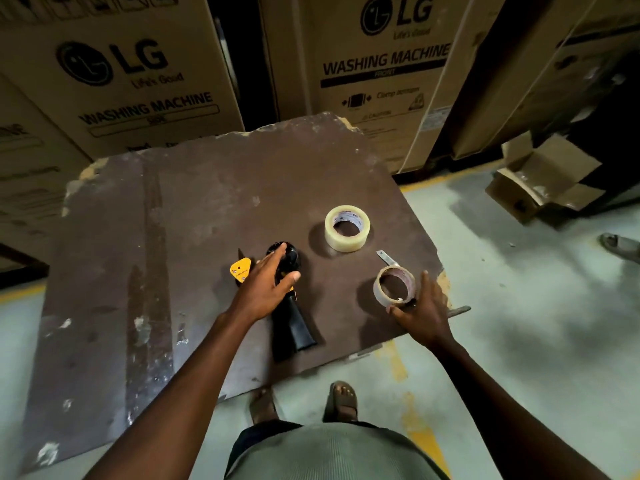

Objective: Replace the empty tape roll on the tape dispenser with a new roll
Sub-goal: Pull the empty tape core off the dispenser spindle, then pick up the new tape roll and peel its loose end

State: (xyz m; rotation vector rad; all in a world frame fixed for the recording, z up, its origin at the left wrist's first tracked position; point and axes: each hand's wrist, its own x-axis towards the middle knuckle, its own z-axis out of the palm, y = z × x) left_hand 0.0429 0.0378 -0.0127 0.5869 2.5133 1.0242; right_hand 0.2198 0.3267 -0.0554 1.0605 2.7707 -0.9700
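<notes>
Left hand [268, 289] flat on dispenser [289, 299]

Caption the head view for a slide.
Left hand steadies the tape dispenser while the right hand touches the empty roll; new roll waits.

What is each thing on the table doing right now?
Tape dispenser: lying flat, no roll on it.
Empty roll: off, on the table.
New roll: full, lying flat, untouched.
Left hand: resting on the dispenser.
Right hand: open, touching the empty roll.
</notes>
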